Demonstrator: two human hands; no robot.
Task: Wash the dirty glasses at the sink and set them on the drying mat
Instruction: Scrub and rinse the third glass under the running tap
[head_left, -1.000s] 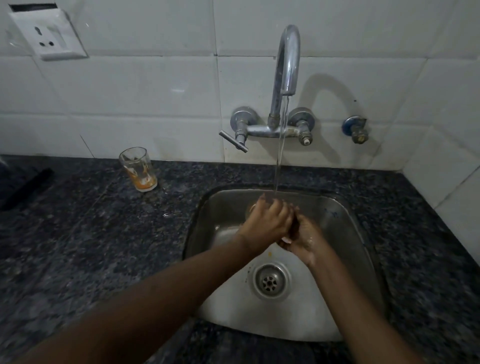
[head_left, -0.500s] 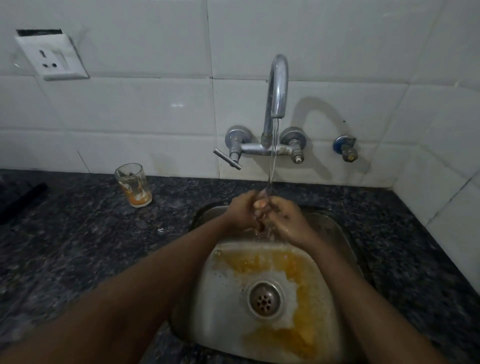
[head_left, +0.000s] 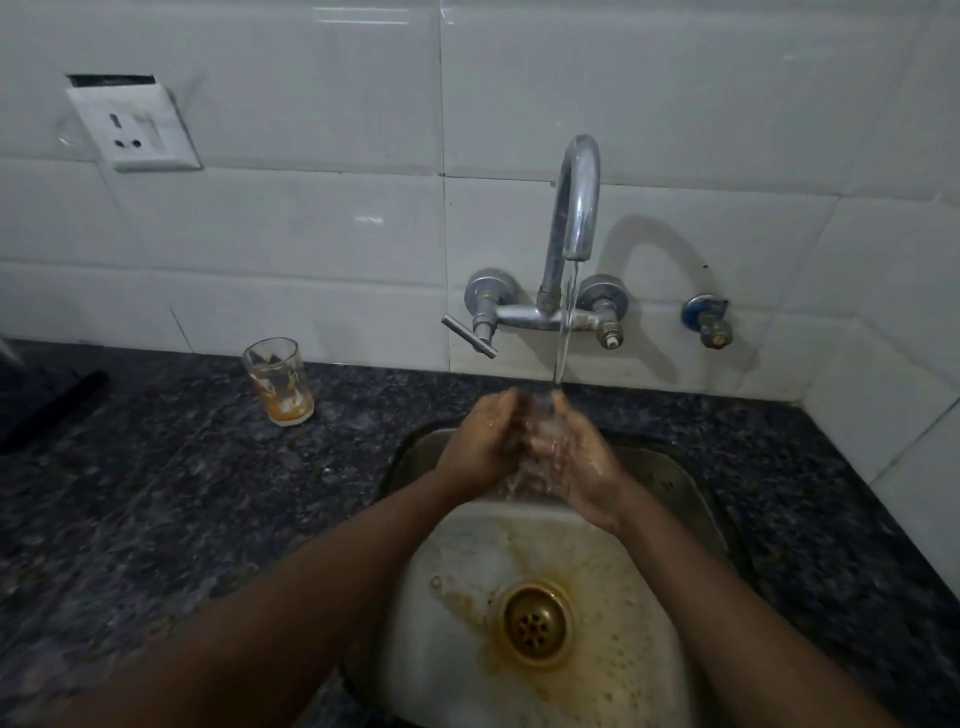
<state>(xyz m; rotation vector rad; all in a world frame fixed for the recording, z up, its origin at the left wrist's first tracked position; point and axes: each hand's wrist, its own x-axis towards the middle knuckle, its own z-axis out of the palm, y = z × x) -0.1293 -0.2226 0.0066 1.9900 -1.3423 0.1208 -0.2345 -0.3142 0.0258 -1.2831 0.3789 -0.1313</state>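
Note:
Over the steel sink (head_left: 691, 483), both hands meet under the tap's running stream. Between them is a clear glass (head_left: 540, 441), blurred by splashing water and mostly hidden by fingers. My left hand (head_left: 480, 441) curls round its left side and my right hand (head_left: 579, 462) wraps the right side. A second glass (head_left: 280, 382), smeared with orange residue and holding orange dregs, stands upright on the dark granite counter (head_left: 182, 493) near the wall, well left of the sink.
The chrome tap (head_left: 576, 208) is wall-mounted above the sink with a lever at its left. Orange-stained water pools around the drain (head_left: 537, 621). A dark object (head_left: 52, 405) lies at the counter's far left. A wall socket (head_left: 137, 130) sits upper left.
Both hands stayed together under the stream, lifting slightly toward the spout. Orange liquid spilled into the basin half a second ago and has since thinned toward the drain.

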